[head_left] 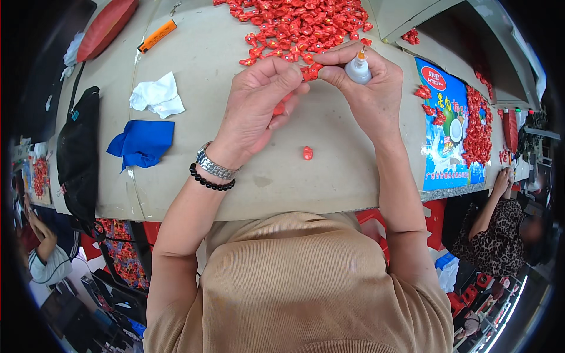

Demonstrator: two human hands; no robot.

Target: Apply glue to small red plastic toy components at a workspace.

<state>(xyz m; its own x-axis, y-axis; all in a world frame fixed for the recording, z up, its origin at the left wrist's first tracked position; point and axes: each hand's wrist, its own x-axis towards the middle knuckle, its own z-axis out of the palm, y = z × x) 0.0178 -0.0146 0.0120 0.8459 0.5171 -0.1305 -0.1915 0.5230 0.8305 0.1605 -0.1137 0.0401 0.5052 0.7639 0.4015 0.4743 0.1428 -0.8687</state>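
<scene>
A small red plastic piece (311,72) is pinched between the fingertips of both hands, just in front of a pile. My left hand (250,106) is closed, thumb and fingers on the piece's left end. More red (279,109) shows between its curled fingers. My right hand (379,100) grips the piece's right end with thumb and forefinger. It also keeps a small white squeeze bottle (358,70) with an orange-based needle tip, pointing up, against the palm. One loose red part (307,153) lies on the table below the hands.
The large pile of red pieces (306,26) is at the far middle of the table (265,182). Leftward lie white tissue (158,95), blue cloth (142,144), an orange-black cutter-like tool (157,36) and a black bag (80,153). A blue printed sheet (441,159) bears red pieces at right.
</scene>
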